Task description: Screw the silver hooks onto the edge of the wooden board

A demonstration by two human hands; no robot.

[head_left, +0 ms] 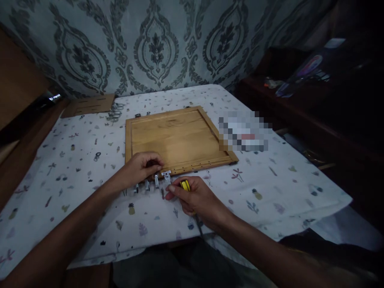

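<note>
A framed wooden panel (168, 134) lies on the cloth in front of me, with small holes along its near edge. My left hand (143, 165) rests at its near left corner, fingers curled in a pinch; whatever they hold is hidden. My right hand (195, 196) is closed around a screwdriver (185, 185) with a yellow and black handle, its dark shaft pointing back toward me. Between that hand's thumb and fingertips is a metal hinge (167, 176), touching or close to the panel's edge. More metal hinges (147, 185) stand in a row along this edge, left of it.
A patterned white cloth (90, 208) covers the work surface. Brown cardboard (90, 105) and a pile of metal hardware (115, 112) lie at the back left. A blurred-out item (246, 131) sits right of the panel. Dark furniture (300, 120) borders the right side.
</note>
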